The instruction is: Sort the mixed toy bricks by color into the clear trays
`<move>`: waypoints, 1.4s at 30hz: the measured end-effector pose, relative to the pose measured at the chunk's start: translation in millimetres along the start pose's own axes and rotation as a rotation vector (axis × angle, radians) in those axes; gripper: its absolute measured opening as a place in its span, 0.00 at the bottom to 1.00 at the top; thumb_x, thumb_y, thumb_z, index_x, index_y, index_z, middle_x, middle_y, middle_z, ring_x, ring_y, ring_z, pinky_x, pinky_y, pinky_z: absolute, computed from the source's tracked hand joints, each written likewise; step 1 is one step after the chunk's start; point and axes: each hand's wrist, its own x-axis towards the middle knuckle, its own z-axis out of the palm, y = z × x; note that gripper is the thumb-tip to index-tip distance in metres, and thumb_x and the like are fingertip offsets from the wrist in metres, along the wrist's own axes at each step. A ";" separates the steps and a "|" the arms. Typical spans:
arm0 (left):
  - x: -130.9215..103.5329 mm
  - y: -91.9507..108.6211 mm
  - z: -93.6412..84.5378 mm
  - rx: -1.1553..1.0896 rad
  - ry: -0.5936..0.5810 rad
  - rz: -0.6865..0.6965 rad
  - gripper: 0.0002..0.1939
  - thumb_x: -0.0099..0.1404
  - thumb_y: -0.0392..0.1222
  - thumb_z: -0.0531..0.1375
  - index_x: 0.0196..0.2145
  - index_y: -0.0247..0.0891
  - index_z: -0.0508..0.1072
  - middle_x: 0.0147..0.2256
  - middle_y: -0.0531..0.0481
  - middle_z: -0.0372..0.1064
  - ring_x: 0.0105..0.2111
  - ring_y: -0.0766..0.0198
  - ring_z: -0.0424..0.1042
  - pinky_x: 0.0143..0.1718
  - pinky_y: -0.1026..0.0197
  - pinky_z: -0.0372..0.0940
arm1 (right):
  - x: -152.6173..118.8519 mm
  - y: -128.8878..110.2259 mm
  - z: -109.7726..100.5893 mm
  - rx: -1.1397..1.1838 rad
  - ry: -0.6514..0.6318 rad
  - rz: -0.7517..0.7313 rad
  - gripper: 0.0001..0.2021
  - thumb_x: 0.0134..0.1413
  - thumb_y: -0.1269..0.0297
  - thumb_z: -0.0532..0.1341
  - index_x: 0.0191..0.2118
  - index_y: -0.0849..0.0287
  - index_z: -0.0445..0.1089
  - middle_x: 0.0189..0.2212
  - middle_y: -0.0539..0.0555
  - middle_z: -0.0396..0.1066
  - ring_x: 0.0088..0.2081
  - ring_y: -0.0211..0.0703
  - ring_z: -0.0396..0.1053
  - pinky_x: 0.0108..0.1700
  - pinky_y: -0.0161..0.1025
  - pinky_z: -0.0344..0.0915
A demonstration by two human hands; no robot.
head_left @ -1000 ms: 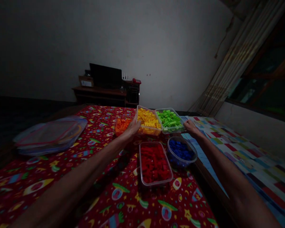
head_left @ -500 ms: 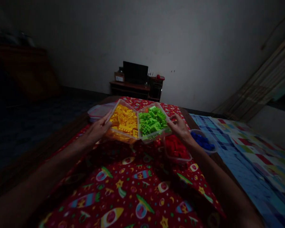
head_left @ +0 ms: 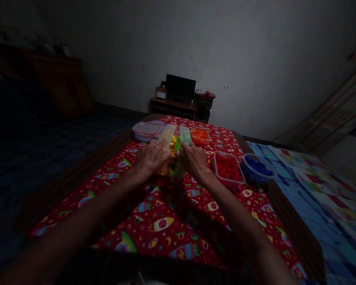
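My left hand (head_left: 150, 158) grips a clear container of yellow bricks (head_left: 167, 136), tilted steeply inward. Close beside it, my right hand (head_left: 194, 158) grips the clear container of green bricks (head_left: 185, 135), also tipped toward the middle. Yellow and green bricks show together in the gap between the two hands. The hands and container walls hide most of the bricks. Right of my right hand, a container of red bricks (head_left: 228, 168) stands on the patterned red cloth (head_left: 163, 223).
A round tub of blue bricks (head_left: 257, 168) stands at the right table edge. Behind my hands is a container of orange bricks (head_left: 200, 133). Stacked lids (head_left: 148, 130) lie at the back left. A bed (head_left: 308, 182) adjoins on the right.
Both containers have turned from nearly upright to steeply tilted toward each other, and my hands have come closer together. The view has shifted, and the orange bricks' container now shows.
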 end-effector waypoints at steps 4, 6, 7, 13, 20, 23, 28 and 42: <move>-15.6 22.6 15.6 0.070 0.091 -0.063 0.27 0.68 0.51 0.50 0.62 0.42 0.59 0.52 0.37 0.64 0.39 0.48 0.73 0.37 0.50 0.69 | -7.9 -19.3 21.6 0.001 0.077 0.018 0.22 0.64 0.60 0.48 0.59 0.62 0.61 0.48 0.69 0.68 0.39 0.51 0.72 0.39 0.45 0.68; -24.4 20.0 33.9 -0.060 0.227 0.002 0.28 0.68 0.47 0.50 0.64 0.42 0.53 0.59 0.37 0.57 0.48 0.47 0.70 0.43 0.50 0.69 | -12.9 -22.4 34.0 0.036 0.148 0.024 0.25 0.63 0.60 0.49 0.61 0.67 0.58 0.53 0.74 0.64 0.46 0.55 0.69 0.43 0.48 0.68; -28.4 16.0 44.9 -0.149 0.306 0.041 0.29 0.68 0.45 0.51 0.65 0.42 0.50 0.62 0.38 0.52 0.54 0.48 0.66 0.47 0.50 0.68 | -15.2 -22.8 39.5 0.059 0.181 0.023 0.25 0.62 0.61 0.50 0.62 0.68 0.56 0.56 0.75 0.61 0.49 0.57 0.67 0.47 0.50 0.66; -35.0 -8.0 90.3 -0.475 0.423 0.129 0.38 0.63 0.37 0.55 0.67 0.43 0.42 0.66 0.44 0.47 0.63 0.53 0.51 0.63 0.50 0.55 | -14.8 -18.3 53.2 0.153 0.214 -0.066 0.24 0.60 0.74 0.48 0.61 0.69 0.58 0.60 0.73 0.56 0.59 0.56 0.57 0.58 0.53 0.56; -16.5 -4.1 87.5 -0.457 0.409 0.232 0.41 0.63 0.37 0.56 0.68 0.44 0.39 0.67 0.45 0.43 0.65 0.53 0.48 0.63 0.50 0.54 | 0.9 -7.9 52.3 0.138 0.183 -0.067 0.24 0.59 0.77 0.48 0.61 0.68 0.58 0.59 0.71 0.57 0.60 0.57 0.57 0.57 0.55 0.57; -7.3 -1.8 87.5 -0.443 0.390 0.266 0.42 0.62 0.34 0.56 0.68 0.45 0.37 0.68 0.45 0.40 0.66 0.53 0.46 0.63 0.50 0.54 | 11.2 3.7 53.4 0.097 0.179 -0.064 0.23 0.60 0.75 0.49 0.61 0.67 0.59 0.60 0.71 0.56 0.59 0.57 0.57 0.56 0.52 0.59; 8.6 -3.4 89.5 -0.423 0.333 0.322 0.44 0.61 0.32 0.56 0.68 0.43 0.35 0.69 0.43 0.35 0.67 0.52 0.42 0.63 0.49 0.52 | 29.0 21.4 59.3 0.092 0.171 -0.072 0.22 0.60 0.73 0.51 0.59 0.65 0.62 0.60 0.70 0.56 0.57 0.55 0.58 0.55 0.50 0.61; 16.3 -23.6 88.8 -0.377 0.302 0.417 0.40 0.67 0.38 0.53 0.68 0.43 0.32 0.68 0.40 0.36 0.66 0.51 0.44 0.61 0.49 0.55 | 34.0 39.8 55.7 0.142 0.282 -0.113 0.20 0.56 0.75 0.53 0.54 0.66 0.66 0.56 0.67 0.62 0.54 0.53 0.62 0.54 0.48 0.62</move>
